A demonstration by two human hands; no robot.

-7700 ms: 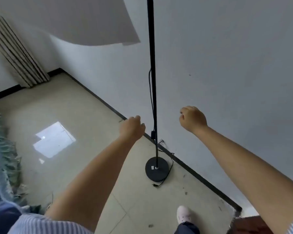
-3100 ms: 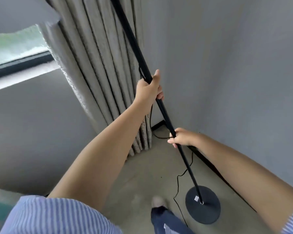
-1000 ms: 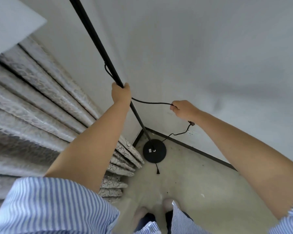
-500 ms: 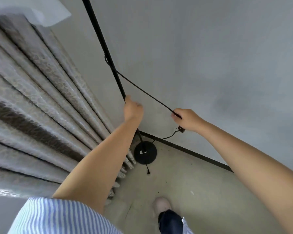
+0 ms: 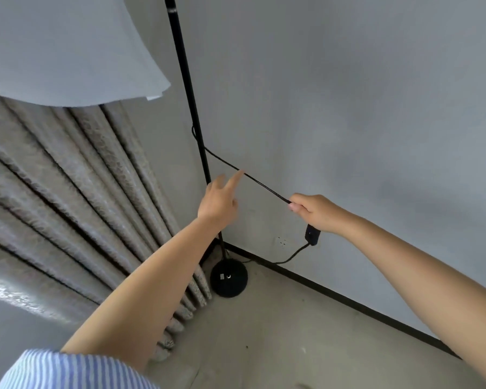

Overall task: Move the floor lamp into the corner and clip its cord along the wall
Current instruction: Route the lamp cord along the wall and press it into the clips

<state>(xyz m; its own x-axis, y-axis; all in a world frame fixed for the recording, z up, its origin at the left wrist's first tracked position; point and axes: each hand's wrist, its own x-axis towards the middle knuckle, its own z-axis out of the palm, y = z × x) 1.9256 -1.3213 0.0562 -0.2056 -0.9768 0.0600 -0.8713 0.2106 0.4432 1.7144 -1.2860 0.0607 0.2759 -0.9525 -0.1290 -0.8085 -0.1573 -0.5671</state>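
Note:
The floor lamp stands in the corner: its thin black pole [image 5: 190, 94] rises from a round black base [image 5: 229, 277] on the floor, and its white shade [image 5: 62, 49] fills the upper left. A black cord [image 5: 264, 186] leaves the pole and runs taut to my right hand [image 5: 316, 211], which is shut on it. Below that fist hangs the cord's inline switch [image 5: 312, 234], and the cord drops on toward the floor. My left hand [image 5: 219, 200] is open just right of the pole, its fingertip touching the taut cord.
A pleated beige curtain [image 5: 76, 192] hangs at the left, down to the floor beside the base. A grey wall [image 5: 362, 122] with a black baseboard [image 5: 348, 300] runs to the right. A white wall socket [image 5: 281, 242] sits low near the corner. Bare concrete floor [image 5: 278, 338] lies below.
My left hand has let go of the pole and opened, reaching onto the cord. My right hand still holds the cord, now pulled a bit further right. The view has tilted, bringing the shade in.

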